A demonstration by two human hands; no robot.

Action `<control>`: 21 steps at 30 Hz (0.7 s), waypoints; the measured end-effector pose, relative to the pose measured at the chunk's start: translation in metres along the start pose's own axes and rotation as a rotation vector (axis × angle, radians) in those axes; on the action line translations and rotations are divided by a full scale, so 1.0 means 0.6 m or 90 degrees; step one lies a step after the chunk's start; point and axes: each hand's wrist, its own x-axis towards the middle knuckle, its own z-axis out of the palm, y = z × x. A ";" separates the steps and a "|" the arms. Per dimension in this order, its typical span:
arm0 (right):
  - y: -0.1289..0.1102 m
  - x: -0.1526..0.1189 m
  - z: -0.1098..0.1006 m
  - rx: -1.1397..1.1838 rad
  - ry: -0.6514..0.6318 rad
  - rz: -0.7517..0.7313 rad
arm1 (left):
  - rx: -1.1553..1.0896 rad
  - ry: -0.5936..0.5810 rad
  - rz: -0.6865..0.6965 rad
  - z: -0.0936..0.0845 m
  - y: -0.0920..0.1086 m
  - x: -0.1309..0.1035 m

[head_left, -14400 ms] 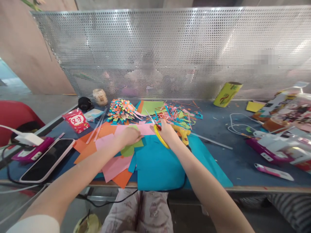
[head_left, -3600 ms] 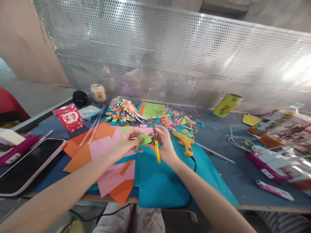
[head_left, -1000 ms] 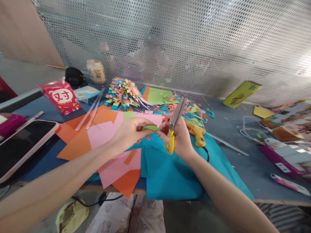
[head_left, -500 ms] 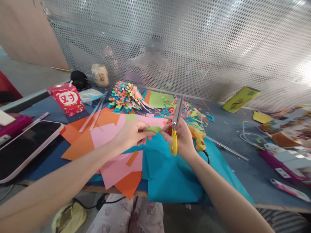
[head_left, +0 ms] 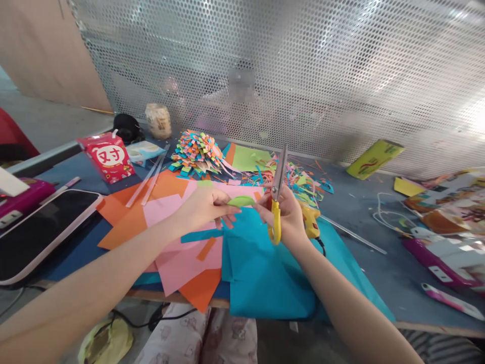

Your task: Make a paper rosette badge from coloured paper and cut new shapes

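A small green piece of paper [head_left: 241, 201] is stretched between my two hands, above the coloured sheets. My left hand [head_left: 212, 206] pinches its left end between thumb and fingers. The right end is at the thumb and fingertips of my right hand [head_left: 285, 215]. That same hand also carries scissors [head_left: 278, 187] with yellow handles, hung in the palm, blades pointing up and away from the paper. Below lie pink paper [head_left: 189, 268], orange paper [head_left: 123, 230] and a large teal sheet [head_left: 269, 283].
Behind my hands stand a fringed paper bundle [head_left: 197, 154] and a heap of paper shreds [head_left: 303, 179]. A yellow glue gun [head_left: 311, 222] lies right of my right hand. At left are a red snack packet [head_left: 109, 156] and a tablet [head_left: 41, 232]; a perforated metal panel [head_left: 303, 76] rises behind.
My hands have shifted very slightly, the right one a little to the right. More of the green paper now shows between them, and my left fingers have loosened a little.
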 end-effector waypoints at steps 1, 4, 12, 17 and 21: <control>-0.001 -0.001 0.000 0.001 0.002 -0.001 | 0.001 -0.015 -0.001 -0.001 -0.002 0.001; -0.006 -0.003 0.001 0.005 0.011 -0.002 | -0.013 -0.048 -0.013 0.000 -0.010 0.003; -0.003 -0.004 0.001 -0.019 -0.050 -0.019 | 0.020 -0.053 0.009 0.007 -0.007 0.000; -0.002 -0.007 0.003 0.008 -0.068 0.015 | -0.079 0.066 0.058 0.005 0.005 0.000; -0.003 -0.009 0.006 0.030 -0.072 0.023 | -0.115 0.057 0.041 0.012 0.000 0.005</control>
